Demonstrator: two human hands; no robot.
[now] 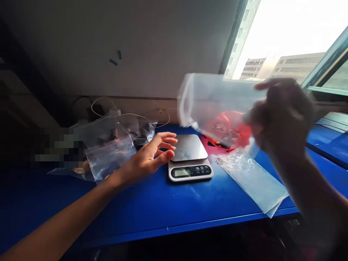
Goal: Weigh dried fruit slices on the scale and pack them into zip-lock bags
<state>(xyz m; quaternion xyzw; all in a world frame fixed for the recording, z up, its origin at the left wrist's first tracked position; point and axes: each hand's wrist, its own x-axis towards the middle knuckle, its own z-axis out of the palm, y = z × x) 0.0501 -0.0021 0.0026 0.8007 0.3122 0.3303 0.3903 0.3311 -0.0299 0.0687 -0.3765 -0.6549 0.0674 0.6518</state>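
Observation:
My right hand (pixel 282 112), smeared by motion, grips a clear plastic bag (pixel 217 90) by one end. The bag stretches out to the left in the air, above and behind the scale. Through its lower part shows a red plastic bag (pixel 228 130) with brownish pieces in it. My left hand (pixel 154 154) hovers beside the left edge of the kitchen scale (pixel 187 148), fingers apart and with nothing in them. The scale's steel plate carries nothing, and its display (pixel 182 173) is lit but hard to read.
Several clear bags (pixel 111 156) with brownish contents lie left of the scale. A stack of flat clear bags (pixel 252 181) lies at the right, near the front edge of the blue table (pixel 152 210). A white cable (pixel 94 107) runs along the wall below the window's level.

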